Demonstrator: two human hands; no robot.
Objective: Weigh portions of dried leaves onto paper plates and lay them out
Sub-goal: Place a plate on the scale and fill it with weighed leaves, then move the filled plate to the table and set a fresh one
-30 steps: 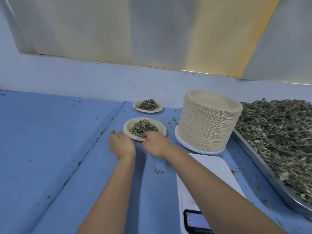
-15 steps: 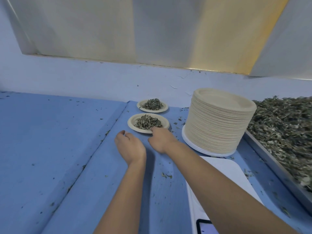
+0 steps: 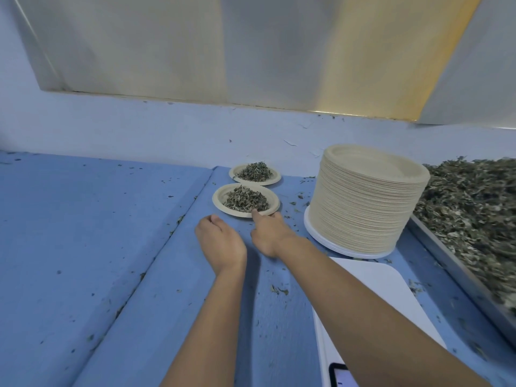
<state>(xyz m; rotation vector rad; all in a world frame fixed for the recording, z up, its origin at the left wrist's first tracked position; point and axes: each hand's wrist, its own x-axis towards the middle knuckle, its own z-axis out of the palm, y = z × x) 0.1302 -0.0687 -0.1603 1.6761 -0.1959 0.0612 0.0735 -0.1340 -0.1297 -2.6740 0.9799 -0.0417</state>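
Note:
Two paper plates with small heaps of dried leaves lie on the blue table. The near plate point(image 3: 218, 201) sits just in front of the far plate point(image 3: 276, 178), almost touching it. My right hand point(image 3: 269, 233) reaches forward, and one straight finger touches the near plate's front rim. My left hand point(image 3: 220, 241) rests on the table a little short of that plate, apart from it, with loosely curled fingers holding nothing. A tall stack of empty paper plates point(image 3: 365, 196) stands to the right.
A metal tray point(image 3: 446, 261) heaped with dried leaves point(image 3: 474, 202) fills the right side. A white scale point(image 3: 377, 297) lies under my right forearm, its display point(image 3: 342, 375) at the bottom edge. Leaf crumbs dot the blue table point(image 3: 97, 233). A wall rises behind.
The near plate has slid away from me toward the far plate. My left hand has come off its rim and now lies apart; my right hand has stayed at the rim.

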